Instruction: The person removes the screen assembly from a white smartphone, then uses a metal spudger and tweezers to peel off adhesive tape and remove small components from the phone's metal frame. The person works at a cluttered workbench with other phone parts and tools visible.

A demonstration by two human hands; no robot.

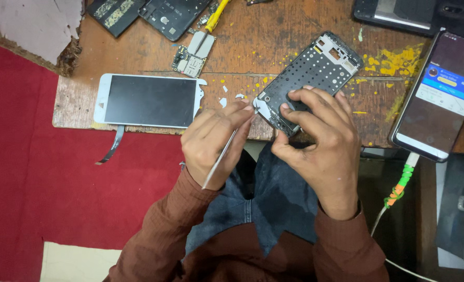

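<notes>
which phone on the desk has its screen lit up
The black phone at the right edge, plugged into a cable; the white-framed phone on the left is dark.

Frame's near corner: my right hand (320, 141) covers that end of the phone frame (310, 78).
Tool tip: I can't make out where the thin metal tool (220, 159) meets the frame.
Top edge: dark phone back (172, 15) cut off.

A worn, paint-spattered wooden table (305, 31) stands over a red floor covering (39, 172).

Black perforated phone frame (315, 70), white-bezelled dark screen (147, 100), red floor cloth (33, 172), brown yellow-speckled wooden table (294, 26), maroon sleeves (153, 245)
</notes>
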